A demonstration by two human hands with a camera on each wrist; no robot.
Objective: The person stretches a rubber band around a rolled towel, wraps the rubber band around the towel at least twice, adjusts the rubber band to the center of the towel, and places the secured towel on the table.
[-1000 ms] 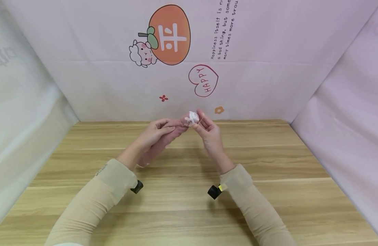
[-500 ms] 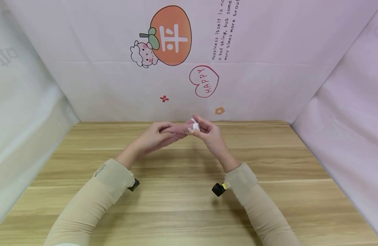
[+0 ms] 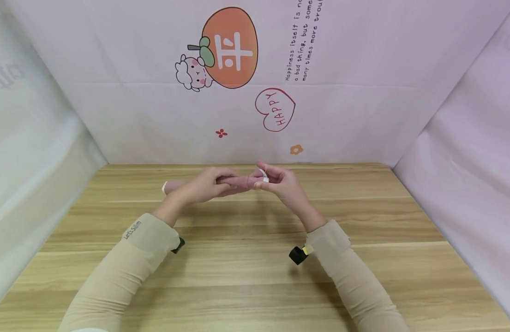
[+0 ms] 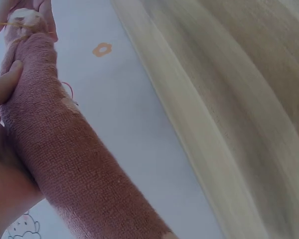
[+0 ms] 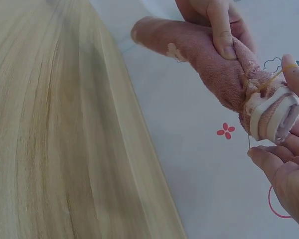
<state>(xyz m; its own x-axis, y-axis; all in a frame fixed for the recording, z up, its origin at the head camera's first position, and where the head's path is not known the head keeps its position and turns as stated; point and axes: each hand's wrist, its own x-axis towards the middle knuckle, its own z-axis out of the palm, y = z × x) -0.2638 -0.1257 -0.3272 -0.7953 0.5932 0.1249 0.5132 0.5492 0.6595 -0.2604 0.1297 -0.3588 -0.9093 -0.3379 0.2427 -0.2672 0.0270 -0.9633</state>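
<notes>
A pinkish-brown terry towel (image 3: 241, 182), rolled into a long tube, is held level above the far part of the table. My left hand (image 3: 206, 185) grips the roll near its middle, thumb lying along it in the left wrist view. At the roll's right end, white-edged folds (image 5: 275, 119) stick out past a gathered neck. A thin yellowish rubber band (image 5: 272, 81) circles that neck. My right hand (image 3: 285, 184) holds the band stretched out on thumb and fingertips, around the folded end. Part of the band is hidden behind the towel.
The wood-grain table (image 3: 238, 286) lies under both arms. A white printed cloth wall (image 3: 342, 120) rises at its far edge, close behind the hands. More white cloth hangs at the left and right sides.
The roll has swung from a slant to nearly level, its left end now showing beyond my left wrist. My right hand has moved slightly down and right, still stretching the band at the folded end.
</notes>
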